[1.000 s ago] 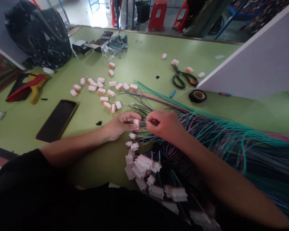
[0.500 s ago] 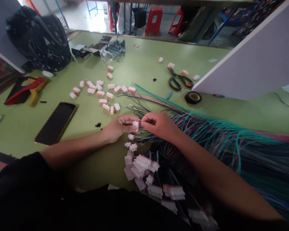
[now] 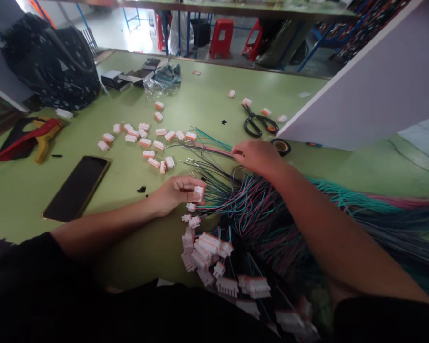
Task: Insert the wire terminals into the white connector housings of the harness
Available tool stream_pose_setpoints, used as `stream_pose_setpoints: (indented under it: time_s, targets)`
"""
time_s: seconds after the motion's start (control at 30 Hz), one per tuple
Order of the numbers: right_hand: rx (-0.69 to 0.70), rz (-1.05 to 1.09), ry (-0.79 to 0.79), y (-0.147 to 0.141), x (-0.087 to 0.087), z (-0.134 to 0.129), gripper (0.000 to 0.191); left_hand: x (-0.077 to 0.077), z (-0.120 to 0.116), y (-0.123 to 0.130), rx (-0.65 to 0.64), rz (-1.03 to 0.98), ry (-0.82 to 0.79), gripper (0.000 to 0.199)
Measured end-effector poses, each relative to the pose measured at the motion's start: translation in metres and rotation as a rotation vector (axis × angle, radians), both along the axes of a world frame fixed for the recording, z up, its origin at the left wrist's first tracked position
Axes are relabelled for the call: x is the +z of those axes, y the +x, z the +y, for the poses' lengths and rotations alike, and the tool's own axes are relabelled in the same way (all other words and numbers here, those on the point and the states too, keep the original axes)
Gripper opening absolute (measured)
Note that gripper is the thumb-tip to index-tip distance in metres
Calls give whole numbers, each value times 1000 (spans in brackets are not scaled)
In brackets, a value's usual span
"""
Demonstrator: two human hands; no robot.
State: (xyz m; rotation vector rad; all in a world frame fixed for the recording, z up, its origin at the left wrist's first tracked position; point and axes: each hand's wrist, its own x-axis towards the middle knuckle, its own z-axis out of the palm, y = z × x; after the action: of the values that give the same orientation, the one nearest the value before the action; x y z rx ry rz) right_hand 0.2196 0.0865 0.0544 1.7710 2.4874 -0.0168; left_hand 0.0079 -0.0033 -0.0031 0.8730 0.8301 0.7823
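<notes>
Between the thumb and fingers of my left hand (image 3: 177, 193) is a small white connector housing (image 3: 199, 191) with an orange edge. Loose wire ends fan out just to its right. My right hand (image 3: 259, 156) is farther up and right, fingers curled and pinched on the teal, pink and dark wires (image 3: 219, 148); how many it grips is hidden. Below my left hand, wired white connectors (image 3: 209, 243) lie in a heap beside the thick wire bundle (image 3: 257, 200). Several loose connector housings (image 3: 145, 142) are scattered beyond my left hand.
Scissors (image 3: 259, 125) and a roll of black tape (image 3: 281, 146) lie near a pale upright panel (image 3: 361, 90). On the left are a phone (image 3: 76, 188) and a red-and-yellow hand tool (image 3: 35, 138). A dark patterned bag (image 3: 52, 62) stands at the back left.
My right hand has left the connector in my left hand and moved up and right to the wires. My left hand still holds the connector; the view has shifted slightly.
</notes>
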Motion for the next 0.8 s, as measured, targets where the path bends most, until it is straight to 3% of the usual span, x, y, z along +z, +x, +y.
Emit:
stream_pose_setpoints:
  time_s: [0.1,0.27,0.4,0.6,0.8]
  targets:
    - [19,-184,-5,0,-9,5,30,-3,1,-1,-6,-10,16,23]
    - [4,-239,-4,-1,-13,0,32,-6,2,-3,-17,-12,51,23]
    - [-48,-166,-4,3,-11,2,30,-5,1,-3,-21,1,61,21]
    - [-85,110,-107,18,-8,9,25,-3,1,-3,-18,4,66,21]
    - [-80,15,-132,30,-9,14,25,-2,1,-3,-8,-1,73,21]
